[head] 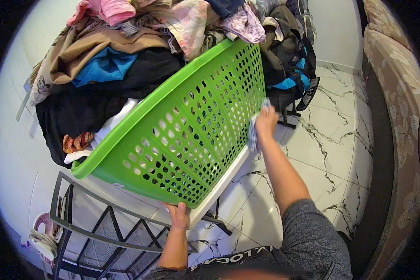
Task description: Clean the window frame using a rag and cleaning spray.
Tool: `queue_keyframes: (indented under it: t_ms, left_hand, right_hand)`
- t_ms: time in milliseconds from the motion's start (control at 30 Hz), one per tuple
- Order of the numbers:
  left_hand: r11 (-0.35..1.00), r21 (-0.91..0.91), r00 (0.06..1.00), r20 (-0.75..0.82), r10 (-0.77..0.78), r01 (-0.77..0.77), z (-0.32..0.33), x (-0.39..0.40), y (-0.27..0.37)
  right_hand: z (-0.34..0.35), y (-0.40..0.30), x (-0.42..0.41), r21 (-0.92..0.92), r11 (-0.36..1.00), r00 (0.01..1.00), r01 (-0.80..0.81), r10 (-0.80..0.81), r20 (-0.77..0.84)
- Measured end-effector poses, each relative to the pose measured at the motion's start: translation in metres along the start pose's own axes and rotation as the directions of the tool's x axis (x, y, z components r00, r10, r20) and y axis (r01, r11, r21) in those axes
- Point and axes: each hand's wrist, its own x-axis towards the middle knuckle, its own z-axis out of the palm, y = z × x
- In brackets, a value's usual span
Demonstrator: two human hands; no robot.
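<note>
A green plastic laundry basket point(196, 133) with holed walls, heaped with clothes point(126, 59), stands on a white-topped table point(224, 182). My left hand point(177, 214) is at the basket's lower near corner, thumb up, its fingers partly hidden under the basket; whether it grips the basket or the table edge, I cannot tell. My right hand point(267, 122) holds a bunched blue-and-white cloth point(253, 134) against the basket's right end, near the table edge.
A black metal rack point(115, 224) with mesh panels stands at the lower left, beside a coiled cable point(45, 243). Black and blue bags point(290, 77) are behind the basket on the right. A floral sofa point(397, 140) lines the right side of the marble-patterned tile floor point(327, 140).
</note>
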Motion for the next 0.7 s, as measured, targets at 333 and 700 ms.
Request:
queue_keyframes:
  t_ms: [333, 700]
  left_hand:
    - [1.000, 0.006, 1.000, -0.014, 0.011, -0.011, -0.018, -0.003, -0.016]
    - [0.996, -0.088, 0.999, 0.018, -0.028, 0.029, 0.001, -0.002, 0.005]
  right_hand:
    - [-0.017, -0.099, 0.037, 0.074, 0.630, 0.624, 0.773, -0.734, -0.268]
    - [-0.011, -0.161, 0.078, 0.141, 0.582, 0.597, 0.801, -0.756, -0.270]
